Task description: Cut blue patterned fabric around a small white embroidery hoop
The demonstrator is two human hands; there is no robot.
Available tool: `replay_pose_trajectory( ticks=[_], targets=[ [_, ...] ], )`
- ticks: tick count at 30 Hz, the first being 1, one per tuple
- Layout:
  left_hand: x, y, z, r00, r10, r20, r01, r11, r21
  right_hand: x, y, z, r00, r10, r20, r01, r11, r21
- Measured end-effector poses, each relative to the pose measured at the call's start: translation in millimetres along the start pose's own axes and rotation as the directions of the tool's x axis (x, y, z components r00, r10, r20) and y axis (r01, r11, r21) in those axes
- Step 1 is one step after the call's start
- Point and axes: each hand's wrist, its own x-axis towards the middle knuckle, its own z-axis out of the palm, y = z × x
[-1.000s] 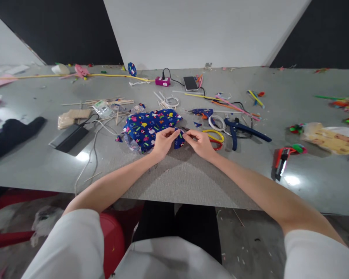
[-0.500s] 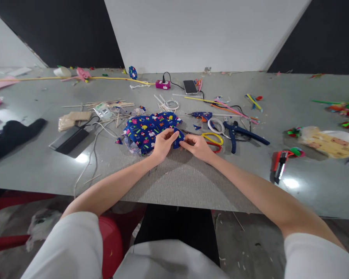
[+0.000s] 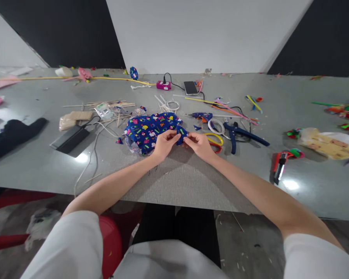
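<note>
Patch (image 3: 182,132): blue print, between both hands, by the bundle (image 3: 147,133); we judge it light, soft, easily creased.
Hold: we favour its edges, a light pinch.
Fingers: narrow on left hand (image 3: 162,148) and right hand (image 3: 203,148), both holding the patch.
Bundle: matching print, puckered, rounded; clear film at one end.
Tabletop (image 3: 174,186): grey, flat, finely streaked.
Ring (image 3: 216,126): white, smooth, round.

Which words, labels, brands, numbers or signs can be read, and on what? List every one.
Legible text: none.
Purple power box: white labels, marks too small to read.
Clear packet: any print too blurred.
Blue patterned cloth and held blue piece: any lettering too small.
</note>
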Motion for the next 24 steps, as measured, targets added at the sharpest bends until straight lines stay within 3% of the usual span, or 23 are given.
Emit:
replay_pose_trajectory(
  ticks=[8,17,24],
  targets=[
    [-0.3,1.1,0.5,0.996,-0.066,0.059,0.072,0.992,-0.103,2.6,2.6,-0.1,0.991,-0.028,-0.127,0.033,0.999,0.041],
    [3.3,-3.2,-1.4,0.995,-0.089,0.051,0.096,0.979,-0.181,2.8,2.6,-4.0,0.996,-0.05,-0.074,0.062,0.984,0.169],
    [3.2,-3.7,-1.3,0.995,-0.079,0.057,0.088,0.982,-0.167,3.9,2.2,-1.9,0.992,-0.06,-0.109,0.07,0.993,0.094]
  ],
)
